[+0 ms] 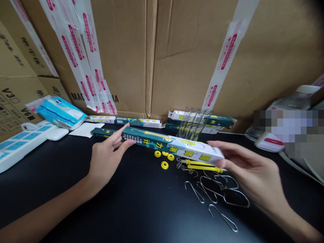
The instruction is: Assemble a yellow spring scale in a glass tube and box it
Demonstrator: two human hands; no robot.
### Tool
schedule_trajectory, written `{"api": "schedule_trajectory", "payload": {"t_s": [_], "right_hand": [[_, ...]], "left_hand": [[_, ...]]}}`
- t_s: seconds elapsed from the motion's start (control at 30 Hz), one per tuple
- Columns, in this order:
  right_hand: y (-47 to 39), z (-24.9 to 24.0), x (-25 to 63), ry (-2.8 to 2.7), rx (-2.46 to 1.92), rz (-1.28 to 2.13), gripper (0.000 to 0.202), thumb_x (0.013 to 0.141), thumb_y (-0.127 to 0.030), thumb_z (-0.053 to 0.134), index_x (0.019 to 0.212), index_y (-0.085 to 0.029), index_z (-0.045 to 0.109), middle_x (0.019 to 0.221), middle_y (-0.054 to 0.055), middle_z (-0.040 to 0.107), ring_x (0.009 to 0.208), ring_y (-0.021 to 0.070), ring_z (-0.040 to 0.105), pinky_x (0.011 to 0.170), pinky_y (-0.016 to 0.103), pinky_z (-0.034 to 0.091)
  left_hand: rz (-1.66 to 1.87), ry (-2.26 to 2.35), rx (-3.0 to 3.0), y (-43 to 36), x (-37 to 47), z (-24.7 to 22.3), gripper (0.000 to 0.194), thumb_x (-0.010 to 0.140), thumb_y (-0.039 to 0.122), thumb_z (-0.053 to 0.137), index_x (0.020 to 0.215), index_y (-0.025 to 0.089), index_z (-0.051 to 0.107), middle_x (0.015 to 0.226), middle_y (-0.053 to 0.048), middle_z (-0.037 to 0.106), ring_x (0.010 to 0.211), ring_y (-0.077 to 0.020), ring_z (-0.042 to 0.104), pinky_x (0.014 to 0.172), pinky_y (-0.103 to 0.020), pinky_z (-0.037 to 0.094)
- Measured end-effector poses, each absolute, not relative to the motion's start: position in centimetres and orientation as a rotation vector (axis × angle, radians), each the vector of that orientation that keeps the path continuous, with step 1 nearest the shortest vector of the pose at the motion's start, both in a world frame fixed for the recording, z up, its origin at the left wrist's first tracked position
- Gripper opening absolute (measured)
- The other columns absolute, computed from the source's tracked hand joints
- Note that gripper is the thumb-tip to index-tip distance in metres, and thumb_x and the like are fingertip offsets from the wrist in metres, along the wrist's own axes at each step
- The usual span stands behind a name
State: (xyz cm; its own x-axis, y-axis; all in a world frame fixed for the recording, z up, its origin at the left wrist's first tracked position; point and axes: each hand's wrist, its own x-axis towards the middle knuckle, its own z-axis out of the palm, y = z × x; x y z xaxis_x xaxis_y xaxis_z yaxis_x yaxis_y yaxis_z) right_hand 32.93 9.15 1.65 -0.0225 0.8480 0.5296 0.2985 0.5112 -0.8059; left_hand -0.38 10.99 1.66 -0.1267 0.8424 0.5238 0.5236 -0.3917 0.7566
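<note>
A long, narrow green and white carton [172, 145] with yellow lettering is held level above the black table. My left hand [107, 158] pinches its green end between thumb and fingers. At the white end, my right hand [253, 165] grips it the same way. Below the carton lie several yellow rings [164, 165] and yellow plastic rods [202, 166] with small springs at one end. Bent metal hooks [222, 216] are scattered near my right hand. Clear tubes [193, 125] stand upright behind the carton, their lower ends partly hidden by it.
More such cartons [138, 122] lie along the cardboard wall [126, 50] at the back. A blue packet [62, 111] and a white power strip [27, 138] are on the left. A clear plastic bottle [291, 101] stands at the right, partly blurred out.
</note>
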Motion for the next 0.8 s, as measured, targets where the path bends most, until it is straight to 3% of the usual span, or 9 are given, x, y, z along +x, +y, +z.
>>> {"api": "schedule_trajectory", "payload": {"t_s": [0.17,0.4,0.57,0.8], "right_hand": [[9.7,1.9,33.4,-1.539,-0.996,0.798,0.036,0.070,-0.050,0.089,0.099,-0.027,0.085,0.089,0.007,0.083,0.072,0.0252,0.080,0.060,0.027,0.067],[9.4,2.4,33.4,-1.442,-1.026,0.932,0.043,0.056,-0.060,0.092,0.082,-0.026,0.085,0.078,0.007,0.078,0.066,0.0224,0.076,0.057,0.026,0.064],[9.2,3.1,33.3,-1.368,-1.099,0.975,0.041,0.051,-0.055,0.096,0.079,-0.028,0.085,0.080,0.007,0.077,0.069,0.0214,0.075,0.060,0.024,0.063],[8.9,3.8,32.9,-1.361,-1.191,1.038,0.034,0.057,-0.049,0.095,0.084,-0.031,0.087,0.081,0.008,0.078,0.070,0.0183,0.074,0.062,0.017,0.061]], "left_hand": [[1.403,1.613,1.854,10.8,-0.3,2.0,0.039,0.092,0.041,0.067,0.127,0.024,0.072,0.085,0.002,0.084,0.088,-0.0267,0.081,0.091,-0.041,0.063],[1.311,1.593,1.886,10.7,-0.3,1.9,0.035,0.093,0.042,0.063,0.121,0.023,0.074,0.087,0.002,0.084,0.083,-0.0260,0.081,0.079,-0.034,0.063],[1.264,1.606,1.877,10.7,-0.1,2.0,0.030,0.091,0.041,0.061,0.111,0.023,0.075,0.075,0.003,0.082,0.077,-0.0232,0.081,0.075,-0.029,0.061],[1.224,1.633,1.873,11.2,-0.2,2.3,0.028,0.089,0.040,0.059,0.094,0.020,0.077,0.058,0.003,0.074,0.057,-0.0177,0.073,0.062,-0.026,0.056]]}}
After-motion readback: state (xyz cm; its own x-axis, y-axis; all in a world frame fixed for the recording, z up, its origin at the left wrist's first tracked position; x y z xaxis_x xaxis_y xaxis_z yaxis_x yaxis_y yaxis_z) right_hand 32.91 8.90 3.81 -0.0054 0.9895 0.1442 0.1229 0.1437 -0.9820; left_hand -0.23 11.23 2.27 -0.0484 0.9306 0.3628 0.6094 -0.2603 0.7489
